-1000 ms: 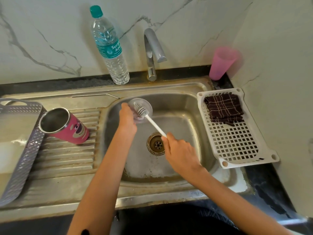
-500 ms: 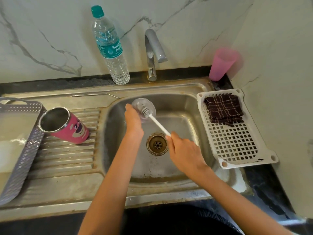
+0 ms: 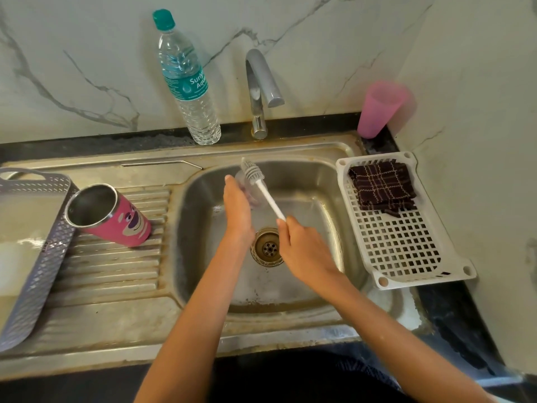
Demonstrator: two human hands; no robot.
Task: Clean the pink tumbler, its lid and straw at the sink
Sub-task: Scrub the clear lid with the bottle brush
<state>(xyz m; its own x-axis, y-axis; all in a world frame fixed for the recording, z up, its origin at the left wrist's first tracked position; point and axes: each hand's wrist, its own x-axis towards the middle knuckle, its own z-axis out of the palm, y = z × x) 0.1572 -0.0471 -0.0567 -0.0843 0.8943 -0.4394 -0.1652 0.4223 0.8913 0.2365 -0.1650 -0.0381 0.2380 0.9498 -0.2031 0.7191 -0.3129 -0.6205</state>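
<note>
Lid (image 3: 246, 189) mid-scrub — left hand (image 3: 236, 209) fingers grasping it, right hand (image 3: 305, 248) clasping the brush (image 3: 266, 195). Tumbler (image 3: 116, 218) and straw (image 3: 162, 163) lie aside; whether cleaned, cannot tell — likely outstanding.

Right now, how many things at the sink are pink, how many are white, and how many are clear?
Pink: 2, the tumbler and the cup
White: 2, the brush and the basket
Clear: 2, the water bottle and the lid
Total: 6
</note>
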